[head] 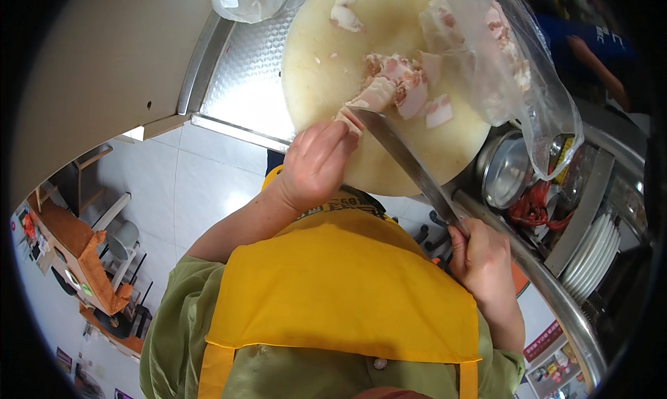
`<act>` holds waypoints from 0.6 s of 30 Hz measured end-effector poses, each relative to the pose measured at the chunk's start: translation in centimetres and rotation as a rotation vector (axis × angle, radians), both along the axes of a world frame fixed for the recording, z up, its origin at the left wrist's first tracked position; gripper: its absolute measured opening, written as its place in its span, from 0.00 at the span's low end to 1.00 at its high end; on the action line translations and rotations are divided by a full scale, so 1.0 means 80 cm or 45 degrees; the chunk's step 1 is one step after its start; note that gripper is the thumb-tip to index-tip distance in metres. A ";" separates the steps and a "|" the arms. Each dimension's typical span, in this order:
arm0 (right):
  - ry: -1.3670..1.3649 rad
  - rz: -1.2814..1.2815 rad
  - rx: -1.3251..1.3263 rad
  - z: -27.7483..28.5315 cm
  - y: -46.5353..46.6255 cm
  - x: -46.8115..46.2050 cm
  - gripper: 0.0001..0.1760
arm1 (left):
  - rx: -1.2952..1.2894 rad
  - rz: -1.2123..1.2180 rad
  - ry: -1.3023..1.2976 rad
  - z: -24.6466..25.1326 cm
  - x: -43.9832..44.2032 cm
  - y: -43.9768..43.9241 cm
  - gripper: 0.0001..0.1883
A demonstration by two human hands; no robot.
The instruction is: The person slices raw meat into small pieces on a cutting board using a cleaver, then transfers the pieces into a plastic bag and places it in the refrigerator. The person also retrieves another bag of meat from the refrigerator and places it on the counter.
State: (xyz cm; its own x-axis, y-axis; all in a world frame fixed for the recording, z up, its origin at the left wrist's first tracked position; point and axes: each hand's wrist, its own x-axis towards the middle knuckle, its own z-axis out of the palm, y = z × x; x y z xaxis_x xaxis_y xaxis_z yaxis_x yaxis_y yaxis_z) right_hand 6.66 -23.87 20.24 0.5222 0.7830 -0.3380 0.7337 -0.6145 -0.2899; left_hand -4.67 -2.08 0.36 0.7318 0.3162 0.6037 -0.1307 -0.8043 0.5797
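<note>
On a round, pale yellow cutting board [318, 81] lies a strip of fatty raw meat [378, 94], probably pork. My left hand [319, 162] grips the near end of this strip, fingers bunched. The handle of a long-bladed knife [411, 164] is in my right hand [482, 253], to the right of my apron. Its blade reaches up and left, and the tip end rests at the strip beside my left fingers. Cut meat pieces [404, 81] are heaped just beyond the strip. One separate chunk [439, 111] sits to their right, and a white piece of fat [346, 14] lies farther back.
A clear plastic bag [490, 49] with more meat covers the board's right side. Another plastic bag [250, 0] is at the back left, over a textured metal counter [245, 76]. Right of the board are a metal bowl [505, 169] and stacked white plates [594, 258]. Another person's arm [599, 70] shows beyond.
</note>
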 end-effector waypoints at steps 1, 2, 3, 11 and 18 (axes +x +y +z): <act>0.008 0.041 0.047 0.000 0.007 0.001 0.09 | -0.002 -0.007 0.024 0.001 -0.001 0.001 0.15; 0.025 0.068 0.037 -0.001 0.014 0.002 0.09 | -0.004 -0.016 0.033 0.002 0.000 0.002 0.15; 0.051 0.081 0.004 -0.001 0.019 0.002 0.10 | -0.004 -0.018 0.033 0.002 0.001 0.002 0.15; 0.058 0.125 -0.149 0.005 0.045 0.004 0.10 | -0.236 -0.099 0.048 0.000 0.002 0.005 0.14; 0.085 0.168 -0.067 -0.065 0.079 0.016 0.09 | -0.111 -0.050 0.016 -0.009 -0.003 0.002 0.15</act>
State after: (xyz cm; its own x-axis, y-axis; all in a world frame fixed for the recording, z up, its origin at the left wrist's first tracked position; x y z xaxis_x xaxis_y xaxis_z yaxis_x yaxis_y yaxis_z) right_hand 7.90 -17.51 15.02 0.3913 0.8234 -0.4111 0.7891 -0.5300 -0.3105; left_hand -4.91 -1.92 -0.37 0.7522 0.3383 0.5654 -0.1532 -0.7449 0.6494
